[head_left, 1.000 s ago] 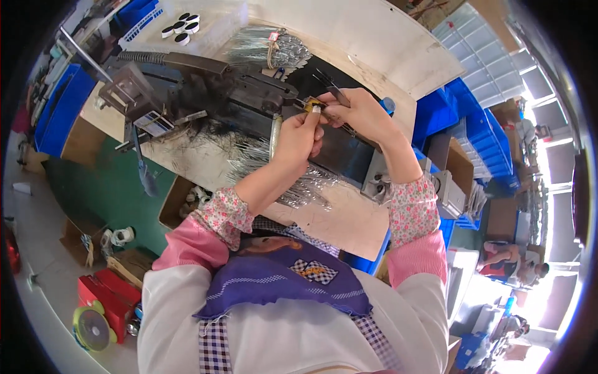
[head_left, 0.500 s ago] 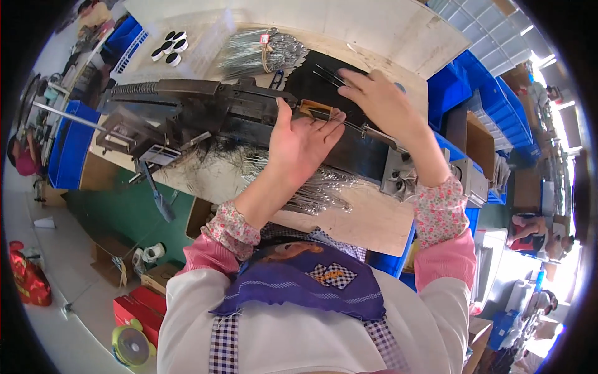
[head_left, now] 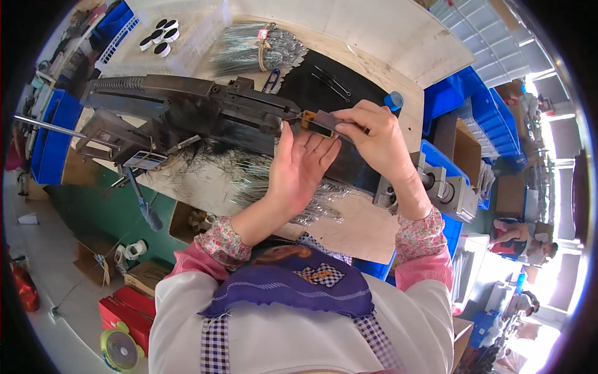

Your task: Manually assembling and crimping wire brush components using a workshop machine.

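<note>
Both hands (head_left: pixel 339 146) pinch a small block (head_left: pixel 321 121) at the dark machine (head_left: pixel 205 112), wire bundles (head_left: pixel 258 47) behind.

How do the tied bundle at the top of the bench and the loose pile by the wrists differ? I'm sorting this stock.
The tied bundle of metal pieces is bound around its middle with a band; the loose pile of metal pieces is unbound and fanned out. The bundle lies apart from both hands; the pile lies partly under the left hand. Both look like thin silvery metal pieces on the same workbench.
</note>
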A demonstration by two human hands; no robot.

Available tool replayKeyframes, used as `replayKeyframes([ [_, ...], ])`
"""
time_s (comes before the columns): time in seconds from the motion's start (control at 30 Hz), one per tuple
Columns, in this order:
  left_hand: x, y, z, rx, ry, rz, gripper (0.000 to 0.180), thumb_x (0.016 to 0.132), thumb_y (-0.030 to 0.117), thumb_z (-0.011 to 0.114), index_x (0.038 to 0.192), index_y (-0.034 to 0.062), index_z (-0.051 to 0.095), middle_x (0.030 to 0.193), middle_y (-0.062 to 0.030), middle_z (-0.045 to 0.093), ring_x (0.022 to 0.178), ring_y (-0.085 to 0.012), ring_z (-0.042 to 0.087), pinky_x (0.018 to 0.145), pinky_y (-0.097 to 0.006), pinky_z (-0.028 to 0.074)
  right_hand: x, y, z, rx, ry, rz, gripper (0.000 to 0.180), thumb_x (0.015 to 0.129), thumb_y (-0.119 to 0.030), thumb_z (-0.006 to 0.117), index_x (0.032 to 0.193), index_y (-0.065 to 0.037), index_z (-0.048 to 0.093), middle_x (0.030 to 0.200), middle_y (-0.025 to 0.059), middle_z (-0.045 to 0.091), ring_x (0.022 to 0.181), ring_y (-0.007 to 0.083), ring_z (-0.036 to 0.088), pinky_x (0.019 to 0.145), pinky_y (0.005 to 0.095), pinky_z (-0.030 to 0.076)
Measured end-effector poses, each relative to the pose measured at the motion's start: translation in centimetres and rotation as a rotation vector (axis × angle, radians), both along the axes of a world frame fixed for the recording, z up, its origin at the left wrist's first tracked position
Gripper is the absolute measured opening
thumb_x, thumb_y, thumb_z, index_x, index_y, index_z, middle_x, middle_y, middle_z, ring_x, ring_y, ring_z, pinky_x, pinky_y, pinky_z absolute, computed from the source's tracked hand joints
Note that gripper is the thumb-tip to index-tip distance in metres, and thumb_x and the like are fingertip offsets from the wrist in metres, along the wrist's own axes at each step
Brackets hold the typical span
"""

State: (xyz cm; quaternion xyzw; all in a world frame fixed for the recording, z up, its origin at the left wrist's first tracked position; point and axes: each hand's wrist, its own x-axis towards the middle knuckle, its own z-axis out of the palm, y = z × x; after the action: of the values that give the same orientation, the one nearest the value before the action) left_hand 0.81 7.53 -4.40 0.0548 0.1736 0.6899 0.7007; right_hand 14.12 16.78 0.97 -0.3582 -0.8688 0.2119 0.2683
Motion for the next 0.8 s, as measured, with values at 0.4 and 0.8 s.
replayKeyframes([
  [0.4, -1.1, 0.6, 0.1, 0.076, 0.061, -0.080, 0.065, 0.100, 0.055, 0.029, 0.127, -0.0008, 0.048, 0.126, -0.0117, 0.055, 0.121, -0.0211, 0.050, 0.110, -0.037, 0.035, 0.0, 0.2, 0.4, 0.220, -0.031, 0.106, 0.009, 0.077, -0.010, 0.068, 0.086, -0.009, 0.071, 0.075, 0.0025, 0.061, 0.072, 0.0215, 0.059, 0.077, 0.0346, 0.041],
  [0.8, -2.2, 0.9, -0.9, 0.203, -0.115, -0.176, 0.070, 0.097, 0.060, 0.031, 0.123, -0.0025, 0.050, 0.122, -0.0139, 0.057, 0.118, -0.0233, 0.052, 0.107, -0.036, 0.036, -1.2, -1.9, 0.7, 0.506, -0.001, 0.185, 0.016, 0.073, -0.005, 0.066, 0.089, -0.008, 0.068, 0.078, 0.0062, 0.063, 0.075, 0.0255, 0.062, 0.072, 0.0361, 0.045],
])
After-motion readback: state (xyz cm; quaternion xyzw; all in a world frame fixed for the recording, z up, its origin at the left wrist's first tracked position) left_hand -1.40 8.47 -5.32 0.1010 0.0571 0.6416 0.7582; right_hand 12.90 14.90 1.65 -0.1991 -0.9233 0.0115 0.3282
